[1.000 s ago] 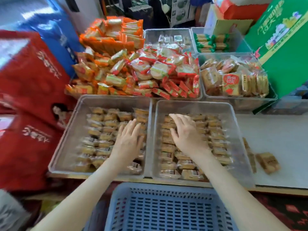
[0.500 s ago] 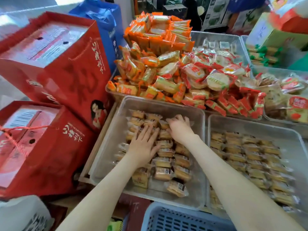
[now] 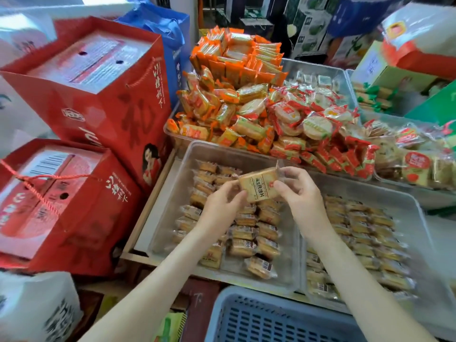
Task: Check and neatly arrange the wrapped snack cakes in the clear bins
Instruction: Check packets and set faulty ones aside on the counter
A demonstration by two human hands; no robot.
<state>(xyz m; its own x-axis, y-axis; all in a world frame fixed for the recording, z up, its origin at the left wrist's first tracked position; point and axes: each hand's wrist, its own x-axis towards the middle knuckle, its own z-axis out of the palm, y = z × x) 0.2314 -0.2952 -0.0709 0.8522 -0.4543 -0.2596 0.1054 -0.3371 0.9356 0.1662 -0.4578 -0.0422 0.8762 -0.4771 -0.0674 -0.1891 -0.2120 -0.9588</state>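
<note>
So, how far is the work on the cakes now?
Looks done: the right bin has cakes in fairly even rows. In hand: the left hand and right hand pinch one cake above the left bin, label up, as if checking it. To do: this bin's rows look uneven, with loose cakes at its near end; the held cake needs a place.

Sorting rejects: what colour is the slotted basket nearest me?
The basket is blue-grey, clearest in the head view.

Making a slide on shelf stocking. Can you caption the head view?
Left hand and right hand pinch one wrapped cake above the left bin of cakes.
</note>
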